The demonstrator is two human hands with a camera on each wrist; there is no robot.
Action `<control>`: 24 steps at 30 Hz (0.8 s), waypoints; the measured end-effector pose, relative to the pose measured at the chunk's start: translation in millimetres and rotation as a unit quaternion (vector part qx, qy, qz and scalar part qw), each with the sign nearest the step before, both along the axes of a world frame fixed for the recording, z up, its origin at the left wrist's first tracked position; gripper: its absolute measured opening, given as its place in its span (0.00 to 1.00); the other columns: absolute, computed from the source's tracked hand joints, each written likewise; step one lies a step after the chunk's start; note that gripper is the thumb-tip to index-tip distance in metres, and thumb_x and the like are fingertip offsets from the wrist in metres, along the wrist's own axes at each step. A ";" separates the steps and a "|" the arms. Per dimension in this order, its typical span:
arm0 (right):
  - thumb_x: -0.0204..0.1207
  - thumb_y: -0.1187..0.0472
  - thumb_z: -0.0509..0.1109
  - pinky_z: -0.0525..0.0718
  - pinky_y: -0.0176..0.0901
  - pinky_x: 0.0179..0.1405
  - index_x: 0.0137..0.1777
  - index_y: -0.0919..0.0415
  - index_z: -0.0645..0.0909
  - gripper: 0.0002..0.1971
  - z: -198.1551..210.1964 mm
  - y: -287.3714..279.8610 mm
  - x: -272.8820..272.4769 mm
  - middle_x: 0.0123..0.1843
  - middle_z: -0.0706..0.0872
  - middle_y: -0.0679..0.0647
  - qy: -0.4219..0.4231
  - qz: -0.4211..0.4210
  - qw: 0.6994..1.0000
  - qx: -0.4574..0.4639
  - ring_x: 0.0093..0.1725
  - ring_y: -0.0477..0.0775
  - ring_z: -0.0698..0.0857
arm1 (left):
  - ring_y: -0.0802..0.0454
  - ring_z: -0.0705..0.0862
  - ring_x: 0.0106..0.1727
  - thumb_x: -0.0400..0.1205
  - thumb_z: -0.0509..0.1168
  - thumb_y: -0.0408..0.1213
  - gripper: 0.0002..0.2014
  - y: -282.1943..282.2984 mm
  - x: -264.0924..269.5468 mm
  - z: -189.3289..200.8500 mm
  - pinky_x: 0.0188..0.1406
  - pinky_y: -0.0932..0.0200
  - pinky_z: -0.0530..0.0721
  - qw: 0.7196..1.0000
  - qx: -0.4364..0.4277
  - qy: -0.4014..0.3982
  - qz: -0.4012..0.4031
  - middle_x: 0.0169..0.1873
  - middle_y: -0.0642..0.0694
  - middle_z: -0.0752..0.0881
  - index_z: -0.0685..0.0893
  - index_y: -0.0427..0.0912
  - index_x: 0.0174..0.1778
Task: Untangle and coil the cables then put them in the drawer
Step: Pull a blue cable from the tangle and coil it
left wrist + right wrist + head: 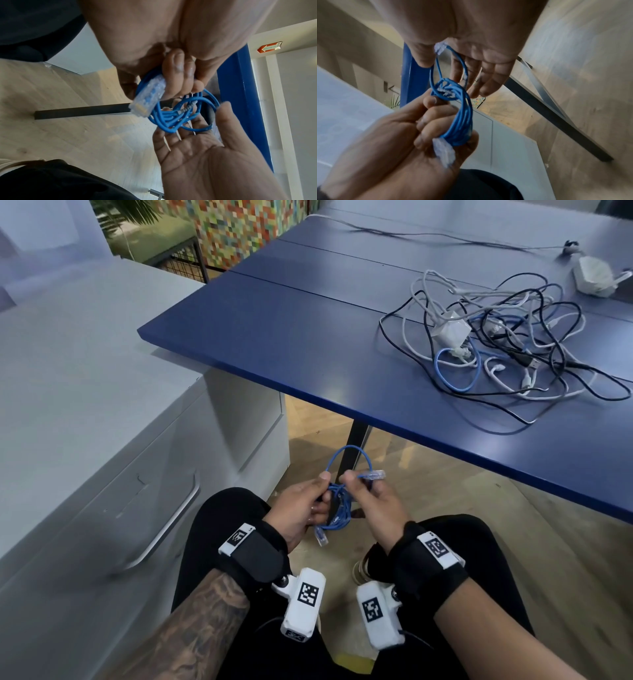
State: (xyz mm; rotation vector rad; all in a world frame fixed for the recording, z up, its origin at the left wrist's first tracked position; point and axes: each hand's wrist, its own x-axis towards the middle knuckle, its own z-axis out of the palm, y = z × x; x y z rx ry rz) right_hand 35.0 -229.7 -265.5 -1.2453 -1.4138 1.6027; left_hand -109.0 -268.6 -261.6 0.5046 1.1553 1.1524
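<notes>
The left hand (pixel 301 513) is curled round a small coil of blue network cable (pixel 337 510), its fingers closed over the bundled loops while one clear plug (pixel 321 537) hangs out below the palm. The right hand (pixel 371 508) pinches the cable's free end just behind the second clear plug (pixel 375 474) between thumb and forefinger, its other fingers loosely extended; a single loop arches up between the two hands. Both hands are held above the person's lap, over dark trousers and a pale wooden floor (pixel 445 501). To the right stands a blue table (pixel 308 337) on a dark leg, and on it, well apart from the hands, lies a tangle of white, black and blue cables (pixel 507 337) with a white adapter among them; a second white box (pixel 594 277) sits further back. To the left is a grey cabinet whose drawer (pixel 102 508), with a long metal handle (pixel 171 522), is near the left wrist and appears closed.
</notes>
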 end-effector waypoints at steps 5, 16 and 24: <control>0.78 0.53 0.72 0.87 0.49 0.54 0.54 0.59 0.86 0.11 0.0 3.5 -1.5 0.44 0.91 0.51 0.043 -0.010 0.999 -0.020 0.46 0.48 0.89 | 0.62 0.62 0.18 0.88 0.59 0.41 0.18 -2.7 1.9 2.7 0.17 0.70 0.59 1.000 -0.002 0.000 -0.011 0.19 0.54 0.70 0.77 0.42 0.30; 0.79 0.36 0.62 0.82 0.53 0.55 0.55 0.51 0.88 0.23 0.2 7.5 -0.4 0.38 0.84 0.47 0.023 0.026 0.999 -0.040 0.48 0.56 0.86 | 0.62 0.59 0.19 0.78 0.69 0.36 0.07 -2.6 2.8 -12.4 0.19 0.69 0.55 0.999 0.007 -0.044 0.015 0.22 0.53 0.64 0.79 0.40 0.38; 0.84 0.58 0.67 0.83 0.39 0.34 0.47 0.58 0.86 0.08 6.6 10.5 9.3 0.34 0.88 0.51 0.060 -0.041 0.997 -0.022 0.35 0.49 0.89 | 0.63 0.59 0.17 0.85 0.60 0.30 0.11 -4.1 -1.3 -1.0 0.25 0.66 0.50 0.999 0.004 -0.051 -0.004 0.15 0.52 0.77 0.78 0.39 0.36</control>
